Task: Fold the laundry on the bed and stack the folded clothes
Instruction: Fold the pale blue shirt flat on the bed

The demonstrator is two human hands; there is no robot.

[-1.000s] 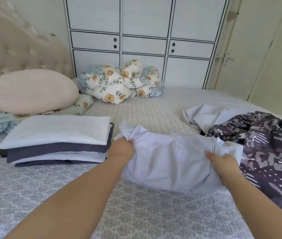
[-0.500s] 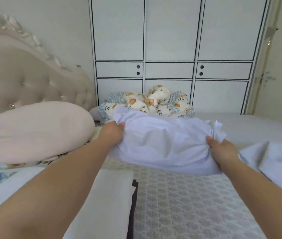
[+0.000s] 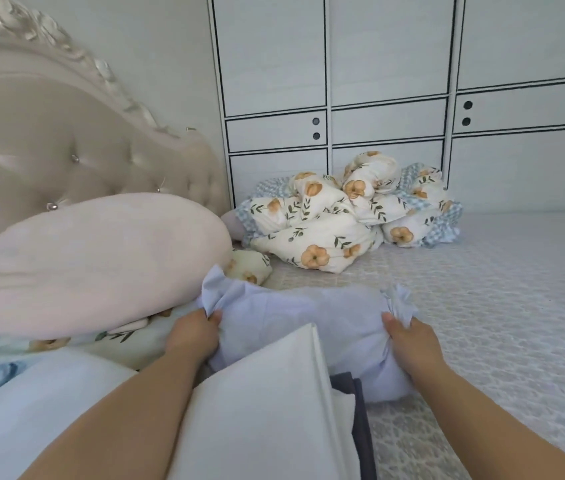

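A pale lilac garment (image 3: 303, 322), bunched and loosely folded, lies on the bed just beyond the stack of folded clothes (image 3: 263, 403). My left hand (image 3: 193, 336) grips its left end and my right hand (image 3: 409, 342) grips its right end, fabric puckering above both fists. The stack has a white piece on top and a dark grey layer (image 3: 360, 407) showing at its right edge. The garment's near edge is hidden behind the stack.
A big pale pink cushion (image 3: 90, 261) leans on the tufted headboard (image 3: 66, 143) at left. A floral quilt heap (image 3: 343, 216) sits at the bed's far side before the white wardrobe (image 3: 392, 98). Patterned bedspread (image 3: 502, 306) stretches to the right.
Both hands lifted the lilac garment from the bed's middle, carried it left and brought it down beyond the stack. My view swung left; the dark patterned laundry is out of sight.
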